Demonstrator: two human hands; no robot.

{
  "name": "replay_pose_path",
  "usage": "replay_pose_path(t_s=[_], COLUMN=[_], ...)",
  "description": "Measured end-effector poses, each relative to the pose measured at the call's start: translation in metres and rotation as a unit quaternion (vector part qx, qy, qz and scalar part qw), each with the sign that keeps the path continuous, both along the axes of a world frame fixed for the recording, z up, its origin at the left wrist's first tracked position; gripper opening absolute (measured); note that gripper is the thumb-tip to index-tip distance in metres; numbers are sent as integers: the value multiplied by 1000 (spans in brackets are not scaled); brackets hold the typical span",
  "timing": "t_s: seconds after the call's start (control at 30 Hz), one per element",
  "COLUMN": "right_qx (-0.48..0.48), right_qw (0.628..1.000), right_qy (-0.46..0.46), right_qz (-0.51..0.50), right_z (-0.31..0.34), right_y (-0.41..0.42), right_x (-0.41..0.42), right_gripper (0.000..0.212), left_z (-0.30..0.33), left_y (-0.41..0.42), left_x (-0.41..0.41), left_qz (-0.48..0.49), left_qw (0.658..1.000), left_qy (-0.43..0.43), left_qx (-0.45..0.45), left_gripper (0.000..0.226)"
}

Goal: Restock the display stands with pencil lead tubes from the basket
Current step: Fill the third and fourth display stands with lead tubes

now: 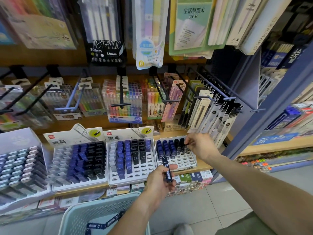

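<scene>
Three white display stands sit side by side on the wooden shelf: a left stand (57, 160), a middle stand (145, 172) and a right stand (184, 160), each partly filled with blue and black lead tubes. My right hand (199, 145) pinches a black tube (186, 146) at the back right slots of the right stand. My left hand (159, 180) grips a dark tube marked 0.3 (167, 170) upright in front of the shelf edge. A pale green perforated basket (79, 216) stands below, with a few dark tubes (108, 223) lying inside.
A grey display of tubes (20, 167) stands at the far left. Metal hooks (121, 99) with pen packs jut out above the stands. Small boxes (191, 179) line the shelf below. A blue shelf frame (264, 116) rises at the right; tiled floor lies underneath.
</scene>
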State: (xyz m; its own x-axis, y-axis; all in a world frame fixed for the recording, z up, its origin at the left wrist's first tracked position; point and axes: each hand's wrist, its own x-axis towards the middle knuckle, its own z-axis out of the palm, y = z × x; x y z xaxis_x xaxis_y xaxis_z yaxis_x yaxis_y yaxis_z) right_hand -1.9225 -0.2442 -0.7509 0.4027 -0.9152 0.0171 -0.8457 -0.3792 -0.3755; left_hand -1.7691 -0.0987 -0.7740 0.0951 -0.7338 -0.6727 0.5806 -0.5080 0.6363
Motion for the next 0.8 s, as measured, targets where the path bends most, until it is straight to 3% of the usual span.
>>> replay_pose_path(t_s=[0.23,0.47,0.63,0.73,0.8], right_qx=[29,27,30,-26,-46], right_qw=[999,996,997,995,996], right_qy=[-13,-31,11,80,45], right_qz=[5,-76,-75,-59,-64], right_z=[-6,-13,-10,-2,12], right_y=[2,2,3,7,9], right_x=[8,8,12,13,16], right_gripper=[21,16,21,26,19], left_z=[7,-1,0,0,-2], left_y=[5,12,14,14,13], left_x=[4,6,4,5,7], left_qz=[-19,-46,-32,-7,1], left_qw=[1000,996,993,994,994], left_qy=[-14,-37,-68,-56,-50], left_qx=[-10,-68,-89,-91,-93], left_gripper=[33,20,14,19,25])
